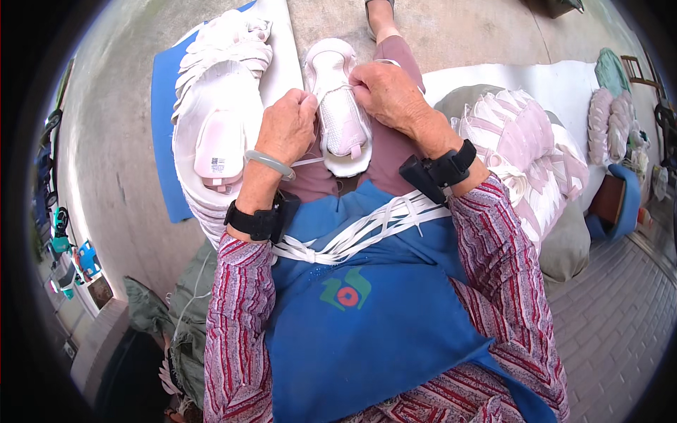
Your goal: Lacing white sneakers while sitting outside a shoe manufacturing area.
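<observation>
A white and pale pink shoe upper (343,116) lies lengthwise over my lap between my two hands, its heel end with a small pink tab toward me. My right hand (392,97) is closed at its right edge, thumb and fingers pinching a thin white shoelace (344,88) that crosses the upper. On the left side my left hand (288,125) is closed in a fist close against the upper. Its fingertips are partly hidden, and a white lace strand (309,161) shows below it. A bundle of white laces (352,231) hangs across my blue apron (367,331).
Stacked pale shoe uppers (224,130) stand at my left by a blue sheet (163,127). More pink and white uppers (518,144) lie on a grey-green sack (568,247) at my right. Farther right are a blue chair (620,204) and more uppers (612,123).
</observation>
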### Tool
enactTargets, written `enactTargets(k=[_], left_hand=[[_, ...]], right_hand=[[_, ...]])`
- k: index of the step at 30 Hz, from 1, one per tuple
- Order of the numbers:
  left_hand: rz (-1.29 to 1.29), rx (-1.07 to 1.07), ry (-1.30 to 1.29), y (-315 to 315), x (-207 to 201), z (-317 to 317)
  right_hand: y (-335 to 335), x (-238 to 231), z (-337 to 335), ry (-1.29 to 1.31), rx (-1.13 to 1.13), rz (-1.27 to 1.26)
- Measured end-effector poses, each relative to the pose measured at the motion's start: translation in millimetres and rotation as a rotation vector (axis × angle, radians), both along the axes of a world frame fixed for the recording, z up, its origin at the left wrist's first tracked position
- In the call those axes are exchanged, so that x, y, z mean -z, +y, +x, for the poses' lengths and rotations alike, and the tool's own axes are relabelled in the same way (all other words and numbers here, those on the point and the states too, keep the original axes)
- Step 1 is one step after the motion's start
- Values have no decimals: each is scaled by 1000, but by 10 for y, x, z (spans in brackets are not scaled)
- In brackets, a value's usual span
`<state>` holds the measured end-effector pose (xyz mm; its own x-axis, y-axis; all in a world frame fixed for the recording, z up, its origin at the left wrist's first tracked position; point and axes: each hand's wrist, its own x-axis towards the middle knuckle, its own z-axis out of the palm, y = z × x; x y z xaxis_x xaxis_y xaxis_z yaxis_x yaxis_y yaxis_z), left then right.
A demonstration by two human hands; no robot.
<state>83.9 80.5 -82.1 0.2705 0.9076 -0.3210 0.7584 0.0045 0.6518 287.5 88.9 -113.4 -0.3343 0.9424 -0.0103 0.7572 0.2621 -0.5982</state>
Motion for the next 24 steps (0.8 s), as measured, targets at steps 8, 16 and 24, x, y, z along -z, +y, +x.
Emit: enactTargets(k=[8, 16, 24], left_hand=[[213, -61, 13, 13, 16, 23], [400, -251, -333, -253, -147, -54], [93, -182, -69, -357, -99, 7]], right_hand=[[69, 27, 57, -95, -55, 343], [-196, -79, 299, 315, 170, 43], [-292, -100, 154, 86, 125, 49]])
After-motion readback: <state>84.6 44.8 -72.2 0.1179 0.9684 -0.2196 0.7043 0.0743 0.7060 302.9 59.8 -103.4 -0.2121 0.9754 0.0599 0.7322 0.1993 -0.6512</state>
